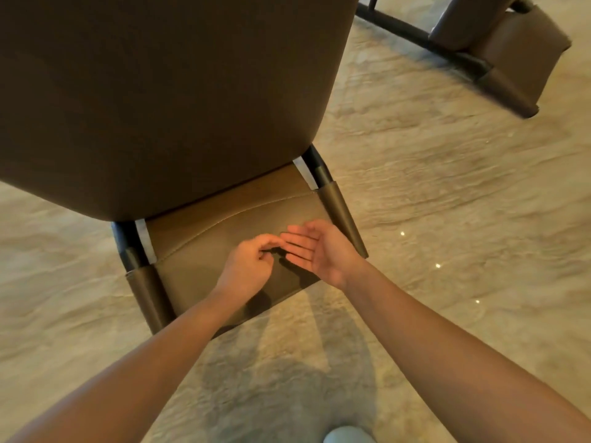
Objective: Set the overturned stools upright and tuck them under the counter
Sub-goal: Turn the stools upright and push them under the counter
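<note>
While both hands hover over it, the near stool (166, 91) looks upright to me: backrest up close to the camera, seat (195, 263) below it, facing me. Neither hand grips anything.

Left hand (249, 263): fingers curled in, nothing visible inside them. It sits just above the seat, its shadow on the leather. Right hand (321, 251): flat, fingers straight, palm turned toward the left hand, fingertips about touching the left knuckles. Reads as a pause between grips, not a hold. Can't tell whether either hand touches the seat.

Second stool (502, 49) is top right, well apart, lying on its side on the marble floor (447, 187) with its dark frame rail showing. Still overturned, so my guess is the job is about halfway at best.

Counter isn't in view, so I can't tell whether the near stool is tucked or which way to push. The sleeved back posts (342, 215) at the seat corners look like the sensible grab points for sliding it.

Labels: none. No brand, tag or text readable on either stool. Pale shoe toe (347, 435) at bottom edge.
</note>
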The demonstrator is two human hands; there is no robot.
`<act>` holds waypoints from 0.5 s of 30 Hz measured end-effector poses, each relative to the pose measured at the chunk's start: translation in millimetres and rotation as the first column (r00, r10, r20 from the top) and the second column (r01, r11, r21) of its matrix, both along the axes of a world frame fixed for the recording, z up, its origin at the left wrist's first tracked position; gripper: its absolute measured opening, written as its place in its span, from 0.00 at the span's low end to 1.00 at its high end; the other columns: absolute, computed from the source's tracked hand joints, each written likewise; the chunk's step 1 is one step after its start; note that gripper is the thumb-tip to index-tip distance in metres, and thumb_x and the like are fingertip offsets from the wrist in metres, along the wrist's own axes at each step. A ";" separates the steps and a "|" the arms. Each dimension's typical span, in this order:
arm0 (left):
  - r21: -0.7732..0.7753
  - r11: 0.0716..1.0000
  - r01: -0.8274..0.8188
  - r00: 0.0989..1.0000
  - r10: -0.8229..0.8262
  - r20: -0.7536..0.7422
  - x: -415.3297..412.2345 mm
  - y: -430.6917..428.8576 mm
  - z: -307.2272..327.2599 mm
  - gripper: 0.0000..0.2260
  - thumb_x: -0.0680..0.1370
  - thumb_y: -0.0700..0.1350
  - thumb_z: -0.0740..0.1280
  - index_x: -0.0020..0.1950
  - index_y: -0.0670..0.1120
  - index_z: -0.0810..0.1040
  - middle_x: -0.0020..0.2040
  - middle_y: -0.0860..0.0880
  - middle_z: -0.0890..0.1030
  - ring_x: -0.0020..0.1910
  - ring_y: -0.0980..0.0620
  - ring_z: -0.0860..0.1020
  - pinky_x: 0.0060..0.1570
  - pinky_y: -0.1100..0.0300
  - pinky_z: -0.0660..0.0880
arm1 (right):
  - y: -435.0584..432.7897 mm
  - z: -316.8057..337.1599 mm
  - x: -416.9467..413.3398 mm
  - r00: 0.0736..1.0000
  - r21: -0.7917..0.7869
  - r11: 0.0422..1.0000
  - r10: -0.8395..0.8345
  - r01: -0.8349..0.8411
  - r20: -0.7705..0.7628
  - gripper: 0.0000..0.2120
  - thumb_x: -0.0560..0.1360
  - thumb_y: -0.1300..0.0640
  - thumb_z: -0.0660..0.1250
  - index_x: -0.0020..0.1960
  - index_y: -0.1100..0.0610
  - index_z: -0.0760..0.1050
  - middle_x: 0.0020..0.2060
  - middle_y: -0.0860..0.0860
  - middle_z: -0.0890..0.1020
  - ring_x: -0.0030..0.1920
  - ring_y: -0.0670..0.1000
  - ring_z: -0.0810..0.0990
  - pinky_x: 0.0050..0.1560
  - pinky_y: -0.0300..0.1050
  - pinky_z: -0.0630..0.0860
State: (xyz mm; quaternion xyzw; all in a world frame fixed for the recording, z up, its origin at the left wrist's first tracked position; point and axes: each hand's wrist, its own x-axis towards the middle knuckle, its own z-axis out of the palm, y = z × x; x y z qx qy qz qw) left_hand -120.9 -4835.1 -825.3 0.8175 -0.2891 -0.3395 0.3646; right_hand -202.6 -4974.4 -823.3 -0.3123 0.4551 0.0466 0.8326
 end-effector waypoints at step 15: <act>0.533 0.771 0.348 0.760 -0.565 0.321 -28.2 28.9 -30.9 0.42 0.77 0.57 0.65 0.79 0.42 0.42 0.79 0.45 0.42 0.78 0.48 0.41 0.75 0.53 0.44 | 18.9 -26.8 -28.7 0.992 0.013 0.999 0.045 -0.043 -0.122 0.17 0.81 0.54 0.57 0.62 0.62 0.76 0.58 0.59 0.81 0.61 0.57 0.79 0.64 0.52 0.74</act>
